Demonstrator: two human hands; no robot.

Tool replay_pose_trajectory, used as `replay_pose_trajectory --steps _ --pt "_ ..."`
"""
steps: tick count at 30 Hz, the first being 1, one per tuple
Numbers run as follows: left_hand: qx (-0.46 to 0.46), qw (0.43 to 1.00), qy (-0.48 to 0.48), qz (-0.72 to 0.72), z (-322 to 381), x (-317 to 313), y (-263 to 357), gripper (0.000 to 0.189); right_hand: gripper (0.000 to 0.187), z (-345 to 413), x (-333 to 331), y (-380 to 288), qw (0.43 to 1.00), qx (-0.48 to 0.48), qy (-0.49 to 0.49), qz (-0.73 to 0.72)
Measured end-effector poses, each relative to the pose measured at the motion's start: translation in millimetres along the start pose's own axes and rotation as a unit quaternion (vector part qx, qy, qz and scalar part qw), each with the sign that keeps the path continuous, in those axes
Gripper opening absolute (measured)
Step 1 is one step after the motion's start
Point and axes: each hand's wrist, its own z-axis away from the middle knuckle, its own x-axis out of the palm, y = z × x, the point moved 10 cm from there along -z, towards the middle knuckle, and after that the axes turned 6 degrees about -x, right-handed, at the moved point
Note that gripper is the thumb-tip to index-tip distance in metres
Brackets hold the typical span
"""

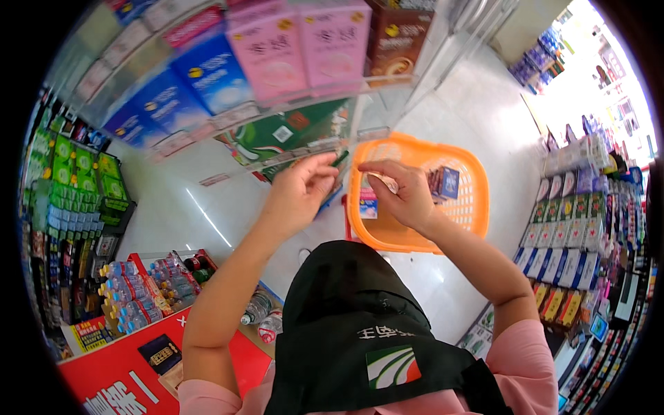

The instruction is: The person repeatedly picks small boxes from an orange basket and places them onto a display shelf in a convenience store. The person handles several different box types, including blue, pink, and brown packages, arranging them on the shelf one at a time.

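My left hand (301,192) is raised at the front of a clear plastic display shelf (290,106), its fingers curled. A narrow dark green piece (340,158) shows at its fingertips; whether it is gripped is unclear. Green printed packaging (295,127) lies behind the clear front panel, just above that hand. Over the near left part of an orange plastic basket (480,207) is my right hand (404,194), thumb and forefinger bent towards each other. Something pale (384,181) shows between them, too blurred to identify. Small dark blue boxes (447,181) and a blue-and-pink box (368,205) lie inside the basket.
Blue boxes (210,72), pink boxes (334,46) and a brown box (399,44) stand on the upper tier. Bottled drinks (129,295) fill a red stand at lower left. Stocked shelves stand left (78,181) and right (563,233). Pale tiled floor (171,207) lies below.
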Motion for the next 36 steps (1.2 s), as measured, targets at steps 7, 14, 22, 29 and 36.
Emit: replay_pose_trajectory --steps 7,14,22,29,36 --pt "-0.3 0.921 -0.136 0.208 -26 157 -136 0.052 0.024 186 37 207 0.929 0.36 -0.058 -0.058" --pt "-0.447 0.862 0.035 0.236 -56 225 -252 0.023 0.039 265 98 299 0.725 0.625 -0.014 -0.291" --pt "-0.442 0.838 0.161 0.278 -68 220 -315 0.026 0.035 269 143 329 0.72 0.634 0.023 -0.28" --pt "-0.454 0.811 0.185 0.321 -63 217 -307 0.028 0.039 263 155 329 0.72 0.646 -0.021 -0.252" --pt "-0.428 0.827 0.157 0.33 -71 214 -305 0.044 0.038 252 149 330 0.743 0.645 -0.007 -0.178"
